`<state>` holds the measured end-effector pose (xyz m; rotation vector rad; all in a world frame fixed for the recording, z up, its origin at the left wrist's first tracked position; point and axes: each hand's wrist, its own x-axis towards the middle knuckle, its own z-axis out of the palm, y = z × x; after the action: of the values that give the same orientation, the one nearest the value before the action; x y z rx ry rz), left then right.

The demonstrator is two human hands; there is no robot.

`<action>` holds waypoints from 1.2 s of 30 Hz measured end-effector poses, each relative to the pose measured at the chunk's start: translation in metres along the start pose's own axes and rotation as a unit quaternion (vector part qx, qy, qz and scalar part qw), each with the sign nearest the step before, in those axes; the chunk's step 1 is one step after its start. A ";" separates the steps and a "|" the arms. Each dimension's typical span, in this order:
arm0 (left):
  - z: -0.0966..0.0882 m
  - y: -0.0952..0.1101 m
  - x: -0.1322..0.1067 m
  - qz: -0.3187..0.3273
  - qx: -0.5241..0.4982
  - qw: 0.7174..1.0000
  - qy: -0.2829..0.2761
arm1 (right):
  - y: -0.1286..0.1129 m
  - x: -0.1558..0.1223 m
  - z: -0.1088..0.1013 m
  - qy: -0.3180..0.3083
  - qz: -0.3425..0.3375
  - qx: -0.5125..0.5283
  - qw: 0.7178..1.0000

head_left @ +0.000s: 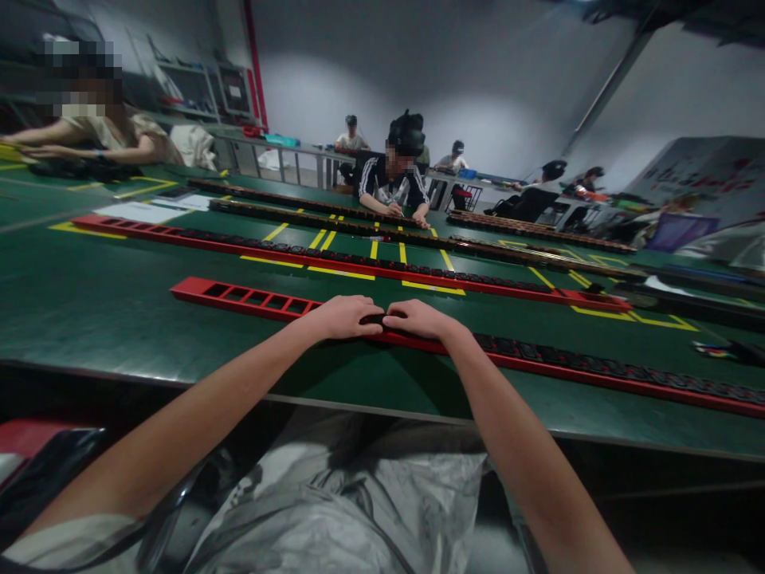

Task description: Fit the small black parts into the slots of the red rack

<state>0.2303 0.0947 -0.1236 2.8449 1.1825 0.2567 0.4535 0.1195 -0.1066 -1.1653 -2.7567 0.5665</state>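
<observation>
On the green table [107, 327], the black piece [371, 319] at the red strip [538, 366] is held by half-closed fingers of the left hand [342, 317] and right hand [423, 320]; pressure should be applied evenly.

We are in a factory workshop, shown by the long green workbench [107, 319] with yellow lines [433, 288] under our left hand [340, 317], and the co-workers [375, 179] and metal shelving [186, 102] beyond it.
</observation>
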 end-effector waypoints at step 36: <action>0.004 0.010 0.001 0.018 0.047 0.999 0.004 | 0.002 0.001 0.003 0.003 -0.004 -0.011 1.000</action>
<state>0.2389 0.0886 -0.1260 2.9516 1.1753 0.2207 0.4536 0.1213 -0.1100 -1.1572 -2.7676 0.5324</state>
